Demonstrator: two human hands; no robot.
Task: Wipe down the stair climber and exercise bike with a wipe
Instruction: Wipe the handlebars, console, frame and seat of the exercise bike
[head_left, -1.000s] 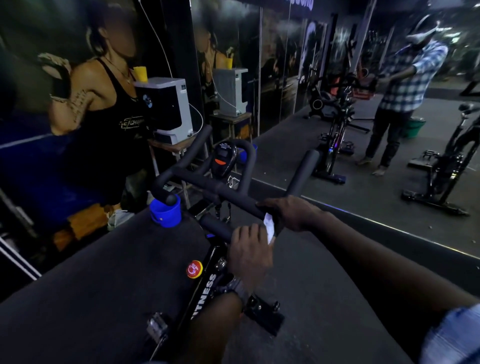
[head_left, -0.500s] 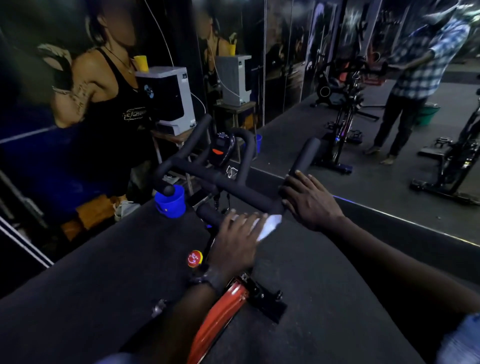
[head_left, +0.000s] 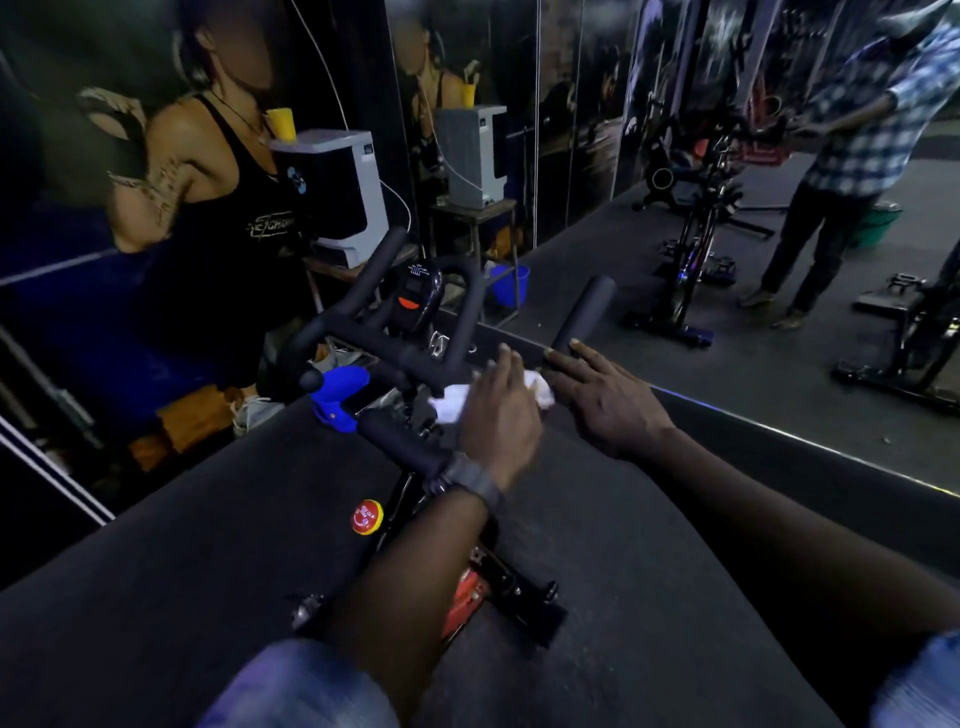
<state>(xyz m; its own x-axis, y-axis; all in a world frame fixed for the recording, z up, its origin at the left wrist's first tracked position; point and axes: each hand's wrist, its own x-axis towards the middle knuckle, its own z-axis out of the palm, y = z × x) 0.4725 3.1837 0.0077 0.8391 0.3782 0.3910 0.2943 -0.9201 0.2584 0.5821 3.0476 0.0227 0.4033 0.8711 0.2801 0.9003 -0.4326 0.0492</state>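
The black exercise bike with foam-padded handlebars (head_left: 415, 364) stands on dark rubber flooring, facing a mirrored wall. The left hand (head_left: 498, 415) lies over the handlebar's crossbar with fingers stretched forward, pressing a crumpled white wipe (head_left: 452, 402) against the bar; the wipe shows on both sides of the hand. The right hand (head_left: 605, 400) is just beside it to the right, fingers spread and straight, their tips touching the base of the right upright handle. A small black console with an orange button (head_left: 415, 293) sits ahead of the crossbar, a blue plastic bottle holder (head_left: 337, 395) hangs at the handlebar's left end, and a round red knob (head_left: 367, 517) sits lower on the frame.
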